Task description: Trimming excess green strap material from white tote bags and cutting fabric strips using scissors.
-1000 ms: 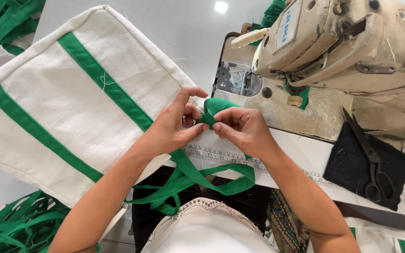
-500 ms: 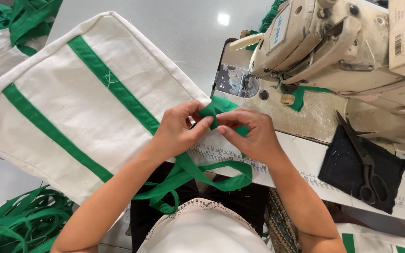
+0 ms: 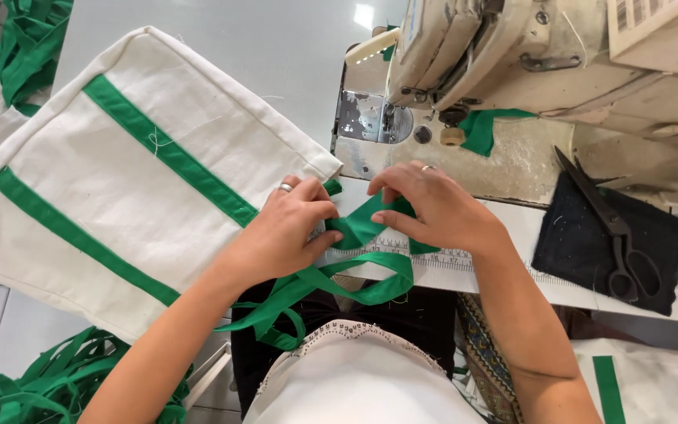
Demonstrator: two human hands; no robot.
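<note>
Nearest you, the loose end of the green woven strap (image 3: 319,294) loops down over your lap, its lower folds partly hidden behind your left forearm. Your left hand (image 3: 288,232) has its grip closed on the strap at the corner of the cream canvas bag with green stripes (image 3: 127,180), and your right hand (image 3: 433,208) pinches the same strap just beside it; the fold between your fingertips is hard to make out. Beyond, black scissors (image 3: 617,239) lie on a dark cloth pad (image 3: 582,235) on the bench (image 3: 504,275). The worn cream sewing machine (image 3: 512,55) is cut off at the top.
</note>
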